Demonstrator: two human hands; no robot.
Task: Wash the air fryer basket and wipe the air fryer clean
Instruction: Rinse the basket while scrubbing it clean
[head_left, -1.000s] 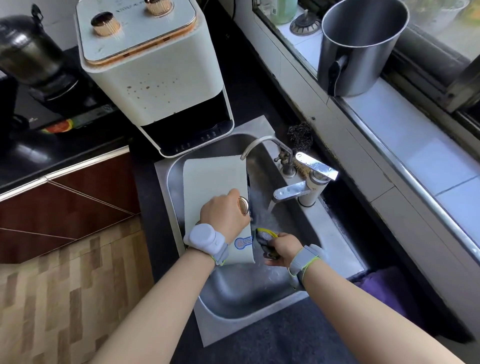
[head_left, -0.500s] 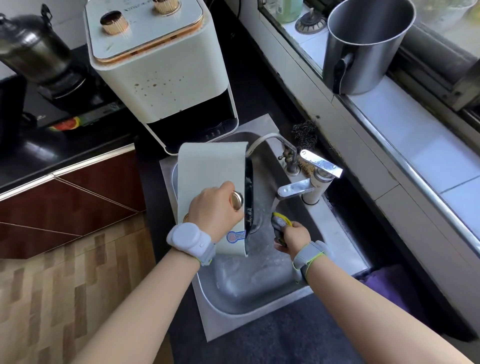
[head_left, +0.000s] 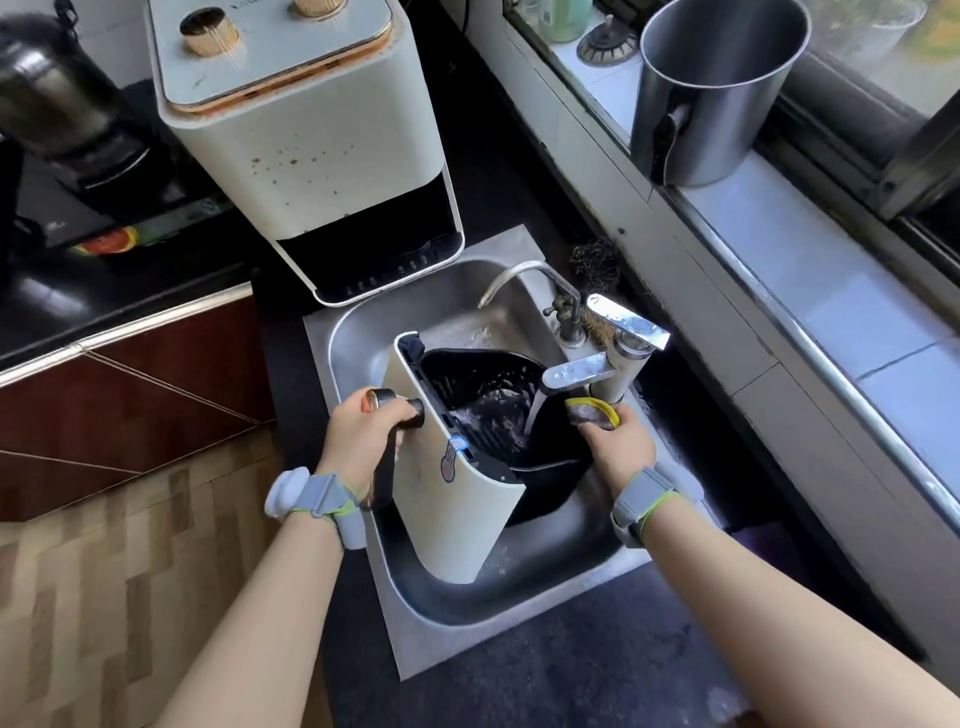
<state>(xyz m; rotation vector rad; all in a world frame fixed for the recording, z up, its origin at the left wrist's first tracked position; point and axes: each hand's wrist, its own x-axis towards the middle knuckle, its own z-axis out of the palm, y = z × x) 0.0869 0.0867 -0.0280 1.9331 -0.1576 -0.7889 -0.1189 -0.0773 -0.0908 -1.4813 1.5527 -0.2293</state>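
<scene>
Head view, sole entry.

Air fryer basket (head_left: 467, 447): standing in the sink (head_left: 358, 332), cream front panel toward the person, dark cavity facing about 1 o'clock, into the stream from the tap (head_left: 576, 371). Its long axis runs roughly 11 to 5 o'clock.

Left hand (head_left: 363, 436): fingers wrapped round the basket's handle (head_left: 400, 405), at 9 o'clock of the basket, holding it tilted.

Right hand (head_left: 618, 441): fingers pinching a yellow-edged scouring pad (head_left: 592, 413), at 3 o'clock of the basket, just beside the cavity's rim. Whether pad and rim touch cannot be told.

Governing relation: the cavity lies at about 9 o'clock from the right hand, which is the nearer one to its interior; scrubbing would likely fall to it.

Air fryer (head_left: 306, 140): on the counter at 12 o'clock of the sink, spotted and apparently not yet wiped.
</scene>
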